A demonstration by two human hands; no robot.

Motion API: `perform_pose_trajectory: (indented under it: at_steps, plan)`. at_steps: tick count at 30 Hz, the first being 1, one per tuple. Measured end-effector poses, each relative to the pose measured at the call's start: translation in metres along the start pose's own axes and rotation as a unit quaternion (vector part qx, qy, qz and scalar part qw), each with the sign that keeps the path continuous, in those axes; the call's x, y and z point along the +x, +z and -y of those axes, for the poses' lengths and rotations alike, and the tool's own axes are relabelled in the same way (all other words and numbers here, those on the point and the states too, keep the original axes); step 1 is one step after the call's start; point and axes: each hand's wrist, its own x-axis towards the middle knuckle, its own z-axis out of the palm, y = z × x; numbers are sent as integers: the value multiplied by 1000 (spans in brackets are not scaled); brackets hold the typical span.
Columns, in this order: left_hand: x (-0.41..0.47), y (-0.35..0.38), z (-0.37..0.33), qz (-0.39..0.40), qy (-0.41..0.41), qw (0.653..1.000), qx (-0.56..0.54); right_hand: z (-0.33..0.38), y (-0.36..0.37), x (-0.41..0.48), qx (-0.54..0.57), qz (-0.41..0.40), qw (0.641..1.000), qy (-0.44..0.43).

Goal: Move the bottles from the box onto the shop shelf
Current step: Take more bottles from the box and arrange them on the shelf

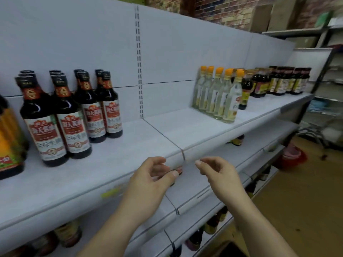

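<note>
Already on the pale shop shelf (pixel 185 127), dark soy-sauce bottles (pixel 61 115) with red labels stand in rows at the left of the frame. At lower centre, the left hand (pixel 150 180) and right hand (pixel 220 175) hover before the shelf's front edge, fingers (pixel 205 161) loosely curled, spread apart and holding nothing. Clear orange-capped bottles (pixel 219 93) stand right of centre, with more dark bottles (pixel 282 80) at far right.

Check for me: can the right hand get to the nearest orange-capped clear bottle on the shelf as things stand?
Probably yes. The right hand holds nothing, its fingers loosely curled, and the bare shelf between it and the front orange-capped bottle has nothing standing in the way.
</note>
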Motion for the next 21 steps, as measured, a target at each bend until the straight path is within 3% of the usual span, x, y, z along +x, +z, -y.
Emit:
perform_pose_trajectory:
  at_steps: [12, 21]
  plan:
    - [-15, 192, -5, 109, -40, 993, 39, -81, -178, -3, -35, -7, 999, 39]
    - [21, 301, 42, 209, -92, 972, 62, -166, -251, 0, -22, -85, 985, 151]
